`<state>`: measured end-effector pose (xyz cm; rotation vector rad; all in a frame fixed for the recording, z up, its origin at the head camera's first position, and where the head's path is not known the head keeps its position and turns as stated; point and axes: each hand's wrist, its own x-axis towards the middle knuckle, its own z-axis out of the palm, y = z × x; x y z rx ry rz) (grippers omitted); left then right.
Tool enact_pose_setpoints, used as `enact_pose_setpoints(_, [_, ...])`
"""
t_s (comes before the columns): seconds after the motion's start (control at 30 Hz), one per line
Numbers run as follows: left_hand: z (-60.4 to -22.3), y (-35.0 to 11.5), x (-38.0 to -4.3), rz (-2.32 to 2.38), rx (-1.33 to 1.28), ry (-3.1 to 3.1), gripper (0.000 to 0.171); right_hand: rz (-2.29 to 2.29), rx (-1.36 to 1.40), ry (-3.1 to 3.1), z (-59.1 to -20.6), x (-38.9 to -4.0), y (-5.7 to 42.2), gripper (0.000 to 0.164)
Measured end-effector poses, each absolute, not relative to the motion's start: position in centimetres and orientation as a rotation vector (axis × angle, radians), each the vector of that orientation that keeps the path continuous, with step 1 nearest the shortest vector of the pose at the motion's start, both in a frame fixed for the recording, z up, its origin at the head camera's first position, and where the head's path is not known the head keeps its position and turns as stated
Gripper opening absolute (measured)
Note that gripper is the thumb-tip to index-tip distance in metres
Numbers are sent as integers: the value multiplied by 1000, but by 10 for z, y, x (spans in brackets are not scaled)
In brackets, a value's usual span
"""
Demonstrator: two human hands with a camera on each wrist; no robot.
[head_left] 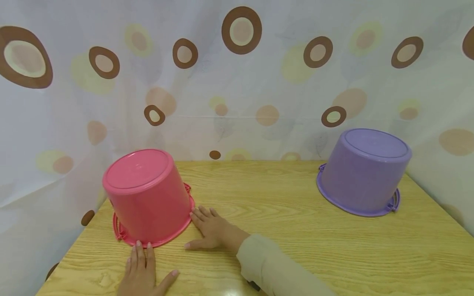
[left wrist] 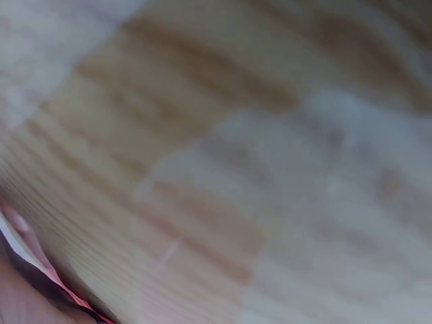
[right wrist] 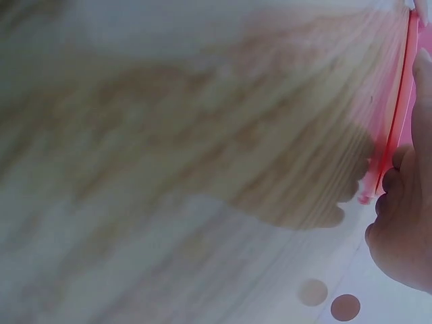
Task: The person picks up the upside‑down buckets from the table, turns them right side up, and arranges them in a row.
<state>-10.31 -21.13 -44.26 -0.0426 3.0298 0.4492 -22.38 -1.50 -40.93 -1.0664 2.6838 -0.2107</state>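
Currently, the pink plastic bucket (head_left: pixel 152 213) is standing upside down at eight o'clock in my head view, its base facing up and its rim resting on the wood-grain table (head_left: pixel 281 246). I am seeing the person's left hand (head_left: pixel 138 271) reaching in at seven o'clock, palm down, its straight fingers lying close together and its thumb angling away; those fingertips are touching the rim at about the bucket's six o'clock. The person's right hand (head_left: pixel 212 231) is holding its straight fingers slightly apart, the thumb well away from them, and its fingertips are meeting the rim at about four o'clock. The pink handle (head_left: pixel 119 236) is jutting out at the bucket's eight o'clock. A pale khaki sleeve (head_left: pixel 281 265) is covering the right forearm and running from the wrist toward four o'clock.

Well apart, between three and four o'clock, the purple plastic bucket (head_left: pixel 363 176) is also standing upside down, its purple handle (head_left: pixel 393 205) showing beside the rim. From ten to two o'clock, a white sheet (head_left: pixel 229 82) printed with brown, peach and yellow circles is hanging behind the table. My wrist feeds are blurring badly; I am catching a pink-red strip (right wrist: pixel 400 101) near two o'clock in the right one.
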Motion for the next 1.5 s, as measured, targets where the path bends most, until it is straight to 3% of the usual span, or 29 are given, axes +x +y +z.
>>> enact_pose_setpoints(0.63, [-434, -209, -112, 480, -23, 2993, 110, -153, -1127, 2706, -407, -224, -6, 79])
enact_pose_setpoints(1.5, [-426, -211, -135, 508, 94, 3065, 104, -191, -1136, 2712, -412, -224, 15, 81])
